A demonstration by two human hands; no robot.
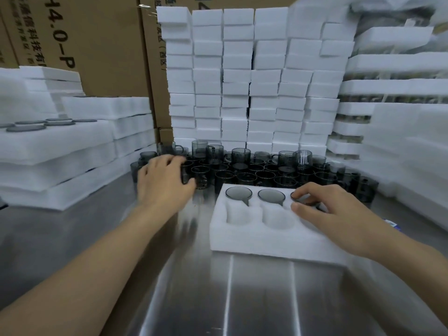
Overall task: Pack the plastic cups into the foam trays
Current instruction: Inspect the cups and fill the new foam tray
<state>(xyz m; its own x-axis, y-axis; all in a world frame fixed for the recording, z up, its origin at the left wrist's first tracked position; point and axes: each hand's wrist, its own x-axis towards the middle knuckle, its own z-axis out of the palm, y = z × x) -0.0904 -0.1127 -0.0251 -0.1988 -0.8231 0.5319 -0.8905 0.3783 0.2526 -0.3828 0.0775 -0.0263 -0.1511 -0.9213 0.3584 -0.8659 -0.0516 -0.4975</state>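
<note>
Currently the foam tray [271,236] on the steel table [218,299] holds three smoked cups [238,192] in its far row; the near pockets [278,218] show empty. The right hand [324,209] pinches the third cup's rim. The left hand [162,183], fingers spread, reaches the loose cups [254,168]. Roughly half remains.

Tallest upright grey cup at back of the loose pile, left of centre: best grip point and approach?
Probably from above. The tall cup stands upright, its open rim clear above the loose cups packed around its base. Pinch the upper wall just under the rim, fingers on opposite sides, and lift straight up; side access lower down is blocked.
</note>
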